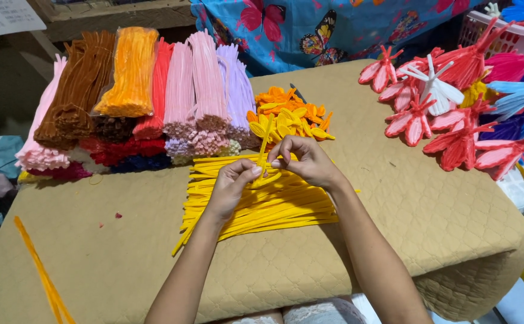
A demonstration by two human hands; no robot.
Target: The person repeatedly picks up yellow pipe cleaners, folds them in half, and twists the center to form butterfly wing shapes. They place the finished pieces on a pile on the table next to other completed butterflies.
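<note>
My left hand (pixel 230 185) and my right hand (pixel 307 161) meet over a pile of yellow chenille stems (pixel 274 207) on a tan quilted table (pixel 394 198). Together they pinch one yellow stem (pixel 264 147) that stands nearly upright, with a small yellow flower shape at its top. The fingers of both hands are closed on its lower part. Just beyond the hands lies a heap of finished yellow and orange flower shapes (pixel 292 111).
Bundles of chenille stems (pixel 136 96) in brown, orange, red, pink and lilac lie at the back left. Red, pink, white and blue stem figures (pixel 454 114) pile up at the right by a white basket (pixel 505 36). Loose orange stems (pixel 43 273) lie front left.
</note>
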